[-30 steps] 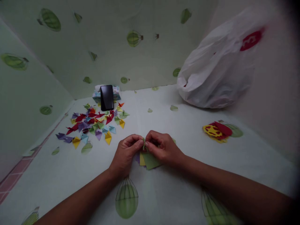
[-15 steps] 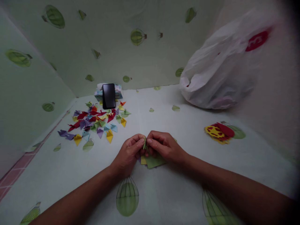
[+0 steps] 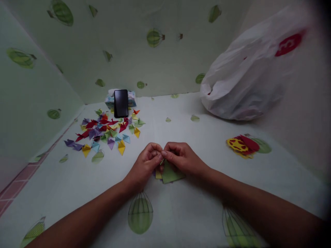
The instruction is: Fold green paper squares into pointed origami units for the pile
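Between my fingertips is a small folded piece of green paper (image 3: 162,161), mostly covered by the fingers. My left hand (image 3: 148,162) pinches it from the left, thumb against fingers. From the other side my right hand (image 3: 183,157) closes on it too, and the two thumbs meet at its top. Square paper sheets (image 3: 171,174) lie under the hands, a green one uppermost, with yellow and purple edges peeking out at the left. Farther off to the left spreads a pile of folded paper cranes (image 3: 103,132) in red, purple, yellow, blue, green and orange.
A black phone (image 3: 121,103) leans on a tissue pack (image 3: 110,101) behind the cranes. At the back right stands a bulging white plastic bag (image 3: 238,79). Red and yellow cut-out pieces (image 3: 241,145) lie to the right. Balloon-print covering (image 3: 178,206) spans table and walls.
The thumbs have come together over the folded green paper, which now shows less and tilts differently between the fingers. The whole view has shifted slightly.
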A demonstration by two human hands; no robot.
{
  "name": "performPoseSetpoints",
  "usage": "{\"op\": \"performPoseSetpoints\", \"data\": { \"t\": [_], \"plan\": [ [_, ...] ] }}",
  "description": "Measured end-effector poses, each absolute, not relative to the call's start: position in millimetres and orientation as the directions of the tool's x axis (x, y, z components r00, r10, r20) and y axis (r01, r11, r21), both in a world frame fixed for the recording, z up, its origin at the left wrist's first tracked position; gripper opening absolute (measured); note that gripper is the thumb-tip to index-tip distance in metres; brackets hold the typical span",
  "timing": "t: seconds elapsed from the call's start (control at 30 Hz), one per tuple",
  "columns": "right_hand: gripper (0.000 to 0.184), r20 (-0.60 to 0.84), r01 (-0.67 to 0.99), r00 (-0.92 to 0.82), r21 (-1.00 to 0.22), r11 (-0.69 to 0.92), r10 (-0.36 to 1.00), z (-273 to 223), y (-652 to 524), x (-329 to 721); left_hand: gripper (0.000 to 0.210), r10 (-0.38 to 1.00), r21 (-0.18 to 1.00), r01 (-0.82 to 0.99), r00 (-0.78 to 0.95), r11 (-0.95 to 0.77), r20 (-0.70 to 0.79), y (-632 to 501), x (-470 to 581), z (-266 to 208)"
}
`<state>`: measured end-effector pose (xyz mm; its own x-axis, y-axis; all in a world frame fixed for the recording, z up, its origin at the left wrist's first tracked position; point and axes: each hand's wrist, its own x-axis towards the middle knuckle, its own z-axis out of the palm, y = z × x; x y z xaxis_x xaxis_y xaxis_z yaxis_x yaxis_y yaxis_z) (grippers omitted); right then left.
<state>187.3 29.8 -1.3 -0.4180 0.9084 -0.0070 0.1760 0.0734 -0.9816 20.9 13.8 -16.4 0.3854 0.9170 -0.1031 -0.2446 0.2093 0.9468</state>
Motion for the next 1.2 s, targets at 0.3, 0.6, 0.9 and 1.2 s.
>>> {"op": "performPoseSetpoints", "data": {
  "t": [0.3,0.6,0.9,1.2],
  "plan": [
    [0.031,-0.082,0.124,-0.349,-0.991,-0.041,0.933,-4.1,28.2,182.8,0.02,0.936,0.978,-0.169,0.348,0.124,-0.058,11.9,20.5,-15.5],
    [0.031,-0.07,0.049,-0.391,-0.997,-0.056,0.918,0.3,27.7,185.0,0.024,0.958,0.977,-0.192,0.284,0.099,-0.041,13.2,21.1,-12.2],
    [0.036,-0.001,0.051,-0.388,-0.998,0.021,0.922,0.6,29.6,187.0,0.025,0.922,0.903,-0.302,0.331,0.305,-0.201,15.8,23.3,-12.5],
    [0.022,-0.007,-0.052,-0.454,-0.998,-0.034,0.891,-2.4,28.5,184.3,0.026,0.911,0.775,-0.492,0.319,0.396,-0.263,18.4,22.9,-13.4]
  ]
}}
